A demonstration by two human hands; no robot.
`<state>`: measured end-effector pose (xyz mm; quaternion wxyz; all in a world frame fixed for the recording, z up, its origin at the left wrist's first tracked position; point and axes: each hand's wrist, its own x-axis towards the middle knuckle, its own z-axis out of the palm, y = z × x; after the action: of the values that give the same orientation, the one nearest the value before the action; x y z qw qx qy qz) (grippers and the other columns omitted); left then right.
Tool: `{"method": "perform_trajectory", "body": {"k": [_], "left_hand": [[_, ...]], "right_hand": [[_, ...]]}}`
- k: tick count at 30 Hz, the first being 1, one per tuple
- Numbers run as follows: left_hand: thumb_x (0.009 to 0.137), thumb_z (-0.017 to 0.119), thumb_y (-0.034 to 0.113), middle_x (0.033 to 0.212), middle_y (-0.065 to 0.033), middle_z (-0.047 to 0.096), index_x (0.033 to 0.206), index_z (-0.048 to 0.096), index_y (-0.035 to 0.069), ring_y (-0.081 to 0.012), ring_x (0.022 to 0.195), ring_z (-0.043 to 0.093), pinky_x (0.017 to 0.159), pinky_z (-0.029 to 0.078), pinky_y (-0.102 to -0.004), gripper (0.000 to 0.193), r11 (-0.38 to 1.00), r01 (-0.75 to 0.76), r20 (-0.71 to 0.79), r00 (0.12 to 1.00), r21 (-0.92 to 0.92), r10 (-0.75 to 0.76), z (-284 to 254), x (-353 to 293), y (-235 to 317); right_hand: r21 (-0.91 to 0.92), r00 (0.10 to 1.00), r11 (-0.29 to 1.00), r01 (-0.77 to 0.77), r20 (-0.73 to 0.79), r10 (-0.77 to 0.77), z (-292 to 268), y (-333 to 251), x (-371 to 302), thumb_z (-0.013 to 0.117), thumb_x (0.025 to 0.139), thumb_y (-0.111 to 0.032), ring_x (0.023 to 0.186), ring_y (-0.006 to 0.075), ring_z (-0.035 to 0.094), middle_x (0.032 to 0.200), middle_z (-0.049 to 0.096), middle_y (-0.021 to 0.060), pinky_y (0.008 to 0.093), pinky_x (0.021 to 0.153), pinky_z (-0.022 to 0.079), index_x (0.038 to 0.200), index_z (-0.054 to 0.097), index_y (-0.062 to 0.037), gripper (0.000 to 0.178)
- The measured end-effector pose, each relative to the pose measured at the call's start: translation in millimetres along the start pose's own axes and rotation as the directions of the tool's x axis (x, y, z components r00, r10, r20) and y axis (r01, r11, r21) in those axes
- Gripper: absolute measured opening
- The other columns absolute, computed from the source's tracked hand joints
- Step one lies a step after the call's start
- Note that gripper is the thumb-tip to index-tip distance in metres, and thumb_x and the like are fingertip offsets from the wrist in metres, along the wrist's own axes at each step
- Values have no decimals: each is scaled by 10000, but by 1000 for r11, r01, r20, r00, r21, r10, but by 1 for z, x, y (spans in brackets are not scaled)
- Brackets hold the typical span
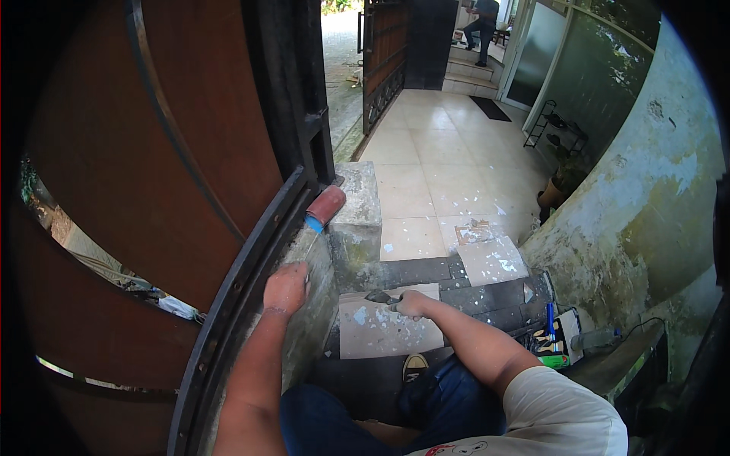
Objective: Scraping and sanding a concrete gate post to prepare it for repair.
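The left hand [287, 287] is clenched, seemingly round the handle of a red roller [327, 204], though the fingers hide most of the grip. The roller's head lies at one o'clock from that fist, its long axis slanting between seven and one, blue end lowest, beside the grey concrete block [357, 199] and the dark gate rail [268, 228]. The left hand is clearly nearer to it; the right hand [413, 304] sits off toward between four and five o'clock from the roller, grasping a scraper [377, 296] whose blade points about nine o'clock over fleck-strewn cardboard [372, 330]; whether it touches, I cannot tell. Farther out, at three from the right hand, lies a blue-handled tool [550, 318].
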<state>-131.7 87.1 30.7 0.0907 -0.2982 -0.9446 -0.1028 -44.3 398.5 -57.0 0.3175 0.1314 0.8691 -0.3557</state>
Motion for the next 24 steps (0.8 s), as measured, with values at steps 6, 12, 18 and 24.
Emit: {"method": "perform_trajectory", "body": {"k": [6, 12, 18, 24], "left_hand": [[792, 614, 160, 890, -141, 604, 924, 526, 68, -327, 896, 604, 787, 495, -438, 183, 1000, 18, 47, 999, 16, -18, -4, 4, 1], [780, 629, 163, 888, -146, 603, 926, 516, 68, -335, 897, 604, 784, 493, -443, 208, 1000, 13, 43, 999, 3, -13, -1, 4, -1], [791, 626, 160, 894, -139, 613, 943, 530, 67, -327, 915, 607, 800, 498, -436, 202, 1000, 28, 66, 997, 11, -28, -3, -2, 1], [788, 595, 128, 887, -148, 604, 940, 528, 70, -340, 885, 611, 785, 500, -451, 176, 1000, 23, 63, 998, 8, -23, -3, 2, -2]], "right_hand": [[117, 999, 992, -42, 34, 38, -5, -12, 8, 668, 831, -352, 534, 177, 560, 732, 617, 91, 313, 447, 462, 926, 643, 52, 416], [159, 998, 987, 33, -54, -25, 5, -17, 24, 663, 807, -296, 512, 221, 598, 623, 599, 144, 361, 460, 492, 754, 635, 62, 363], [529, 998, 849, -12, -50, 46, 16, -23, 40, 641, 877, -231, 436, 173, 499, 591, 550, 85, 329, 355, 343, 703, 574, -14, 286], [888, 996, 451, -85, 82, 27, 9, -52, 44, 542, 936, -157, 401, 86, 344, 575, 427, -19, 255, 341, 210, 753, 526, -97, 193]]}}
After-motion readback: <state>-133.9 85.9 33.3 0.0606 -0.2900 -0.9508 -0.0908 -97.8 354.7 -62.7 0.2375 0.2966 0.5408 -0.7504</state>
